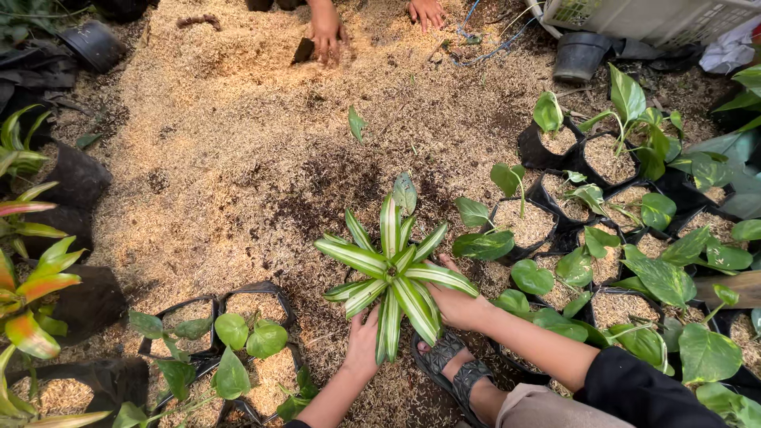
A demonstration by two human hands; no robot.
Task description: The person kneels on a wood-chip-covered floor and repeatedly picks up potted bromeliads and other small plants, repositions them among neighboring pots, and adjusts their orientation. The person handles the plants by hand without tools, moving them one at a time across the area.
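While most of the view is taken up by a bed of pale husk and dark soil (238, 143), the ground is ringed by planted bags. On the right, a cluster of black grow bags (610, 158) filled with husk is seen, each bearing broad green leaves. At left, colourful red-yellow-green plants (32, 293) are set in dark bags, and near the bottom left, more small black bags (190, 317) with round-leaved seedlings are placed. A white plastic crate (650, 16) is seen at the top right, with an empty black pot (579, 54) just beside it. In the lower centre, a striped green-and-white plant (392, 273) is held upright over the soil, its base hidden by its own leaves. The left hand (363, 341) is pressed against the plant's base from the near side, fingers curled partly around it. The right hand (458, 305) is cupped on the base from the right, under the leaves; how tightly it is closed cannot be told. A foot in a dark sandal (448, 361) is planted just below the hands. At the top edge, another person's hands (326, 32) are rested on the husk, one touching a small dark trowel (303, 51). A loose green leaf (357, 123) is lying alone on the husk.
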